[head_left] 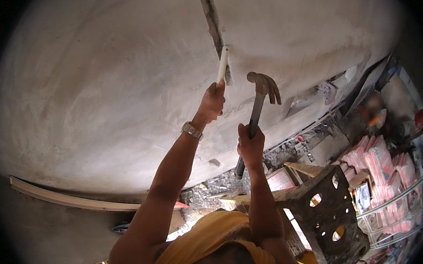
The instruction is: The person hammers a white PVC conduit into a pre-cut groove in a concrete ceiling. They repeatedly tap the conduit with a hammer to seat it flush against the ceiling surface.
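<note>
My left hand (212, 102) grips a short white plastic tube (223, 62), held upright over the lower end of a narrow vertical groove (209, 15) cut in the grey plastered wall (118, 78). My right hand (250, 146) is closed round the dark handle of a claw hammer (263, 86). The hammer stands head-up, its metal head just right of the tube and a little apart from it. A metal watch is on my left wrist. Whether the tube touches the inside of the groove, I cannot tell.
A dark platform with round holes (329, 221) is at lower right, beside my right arm. Pink-and-white stacked packages (379, 161) lie beyond it. Rubble (273, 155) runs along the wall's foot. A long pale strip (72, 197) lies at lower left.
</note>
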### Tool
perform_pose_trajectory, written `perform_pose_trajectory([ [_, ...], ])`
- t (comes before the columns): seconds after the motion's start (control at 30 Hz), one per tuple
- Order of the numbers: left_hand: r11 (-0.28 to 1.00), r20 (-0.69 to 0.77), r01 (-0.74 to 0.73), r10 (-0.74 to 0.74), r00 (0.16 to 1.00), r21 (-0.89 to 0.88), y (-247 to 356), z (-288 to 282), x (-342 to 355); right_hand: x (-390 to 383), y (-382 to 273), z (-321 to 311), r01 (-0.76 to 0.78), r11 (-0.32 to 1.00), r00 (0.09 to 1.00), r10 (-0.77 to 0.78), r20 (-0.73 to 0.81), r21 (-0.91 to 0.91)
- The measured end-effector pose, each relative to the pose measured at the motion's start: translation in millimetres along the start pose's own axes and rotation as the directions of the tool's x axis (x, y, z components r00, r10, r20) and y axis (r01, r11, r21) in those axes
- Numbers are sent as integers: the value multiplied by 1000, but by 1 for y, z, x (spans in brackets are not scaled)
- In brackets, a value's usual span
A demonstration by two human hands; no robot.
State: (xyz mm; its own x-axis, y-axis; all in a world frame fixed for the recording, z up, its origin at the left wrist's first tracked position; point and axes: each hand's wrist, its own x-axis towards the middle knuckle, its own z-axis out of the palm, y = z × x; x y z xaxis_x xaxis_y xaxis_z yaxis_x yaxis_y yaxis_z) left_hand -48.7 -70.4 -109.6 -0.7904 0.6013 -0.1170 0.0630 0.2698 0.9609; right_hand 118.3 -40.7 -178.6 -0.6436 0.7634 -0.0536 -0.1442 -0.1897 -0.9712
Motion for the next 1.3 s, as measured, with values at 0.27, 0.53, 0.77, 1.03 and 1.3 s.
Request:
perform_pose_trajectory([
  [0.27,634,22,-283,386,922,720,-93,-2,18,-21,49,-15,116,961,993,-120,-2,-250],
  [0.53,700,55,-377,437,898,607,-68,-2,-27,-50,-8,-25,-75,956,996,55,-75,-285],
  [0.77,666,-32,-361,501,865,653,-21,-19,-7,-41,4,-18,-91,996,995,92,-49,14],
  [1.03,629,-18,-358,510,860,690,-9,-13,-14,-15,11,-10,87,983,995,-80,-53,161],
  [1.3,561,27,-419,576,817,714,-7,-23,-12,46,-21,57,143,876,989,-114,-91,460],
])
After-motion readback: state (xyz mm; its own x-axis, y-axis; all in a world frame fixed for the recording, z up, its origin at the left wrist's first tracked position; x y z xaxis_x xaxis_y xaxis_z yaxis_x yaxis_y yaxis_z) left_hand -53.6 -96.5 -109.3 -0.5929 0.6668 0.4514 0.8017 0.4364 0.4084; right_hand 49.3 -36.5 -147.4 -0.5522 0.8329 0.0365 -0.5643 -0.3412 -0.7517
